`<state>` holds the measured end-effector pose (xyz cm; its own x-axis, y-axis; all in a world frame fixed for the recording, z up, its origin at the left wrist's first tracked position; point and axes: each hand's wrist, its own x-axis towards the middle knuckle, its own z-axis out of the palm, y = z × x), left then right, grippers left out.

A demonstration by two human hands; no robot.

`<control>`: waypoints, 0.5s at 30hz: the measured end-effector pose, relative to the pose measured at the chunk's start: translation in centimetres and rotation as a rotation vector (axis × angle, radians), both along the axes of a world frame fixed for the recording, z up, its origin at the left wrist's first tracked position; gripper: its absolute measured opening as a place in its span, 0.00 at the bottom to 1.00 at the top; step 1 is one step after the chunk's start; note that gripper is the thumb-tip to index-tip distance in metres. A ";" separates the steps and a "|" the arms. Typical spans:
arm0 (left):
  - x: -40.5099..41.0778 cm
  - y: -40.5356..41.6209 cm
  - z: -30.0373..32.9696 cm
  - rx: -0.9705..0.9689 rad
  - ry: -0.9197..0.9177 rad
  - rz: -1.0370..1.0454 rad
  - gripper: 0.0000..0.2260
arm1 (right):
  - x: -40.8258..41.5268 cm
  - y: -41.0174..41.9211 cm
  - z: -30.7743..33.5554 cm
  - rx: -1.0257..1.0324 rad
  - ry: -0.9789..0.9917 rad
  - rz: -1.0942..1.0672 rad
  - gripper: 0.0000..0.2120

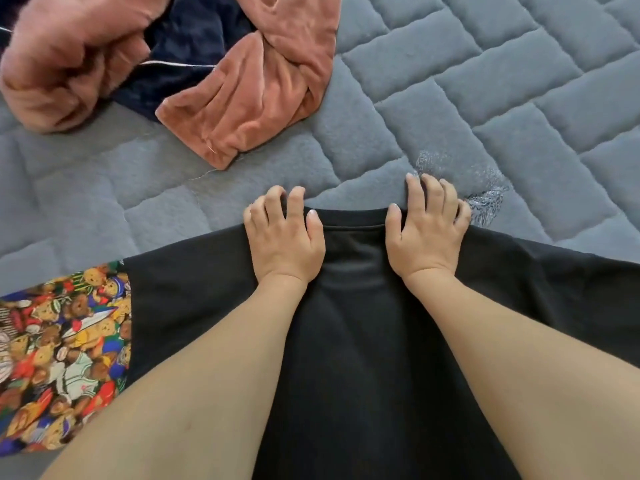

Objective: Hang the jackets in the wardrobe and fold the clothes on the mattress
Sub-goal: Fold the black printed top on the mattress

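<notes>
We see the left hand (284,233) at the far edge of a black, smooth-knit garment (363,341), its fingers curled over that edge and gripping the fabric just left of the neckline seam. The right hand (426,230) grips the same edge just right of the seam, fingers bent over the cloth and thumb lying on top. Between the two hands the collar band shows as a thin stitched line. The black garment lies spread on a grey quilted mattress (485,98) with a raised brick-like pattern, and both bare forearms reach across it from the near side. Just beyond the right hand, on the mattress, we see a scuffed, paler patch (485,195) in the pile. Touching the black garment's left side lies a bright cloth printed with teddy bears (62,355), partly covered by the left forearm. Well beyond the black garment, to the far left, a dusty-pink velvety garment (242,98) lies crumpled over a dark navy plush garment (194,39) with thin white piping.
</notes>
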<state>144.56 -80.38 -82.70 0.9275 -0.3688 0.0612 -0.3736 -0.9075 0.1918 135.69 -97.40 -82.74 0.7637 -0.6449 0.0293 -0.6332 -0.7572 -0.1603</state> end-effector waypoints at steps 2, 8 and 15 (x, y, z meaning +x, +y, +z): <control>0.4 -0.4 -0.1 0.006 0.022 0.019 0.18 | 0.0 -0.1 -0.1 -0.006 0.010 0.000 0.27; 0.5 -0.4 -0.6 0.040 0.057 0.042 0.21 | -0.1 -0.2 -0.6 -0.002 -0.012 0.008 0.28; 0.3 -0.2 -0.9 0.020 0.036 0.020 0.25 | -0.5 -0.1 -0.8 -0.001 -0.123 0.027 0.20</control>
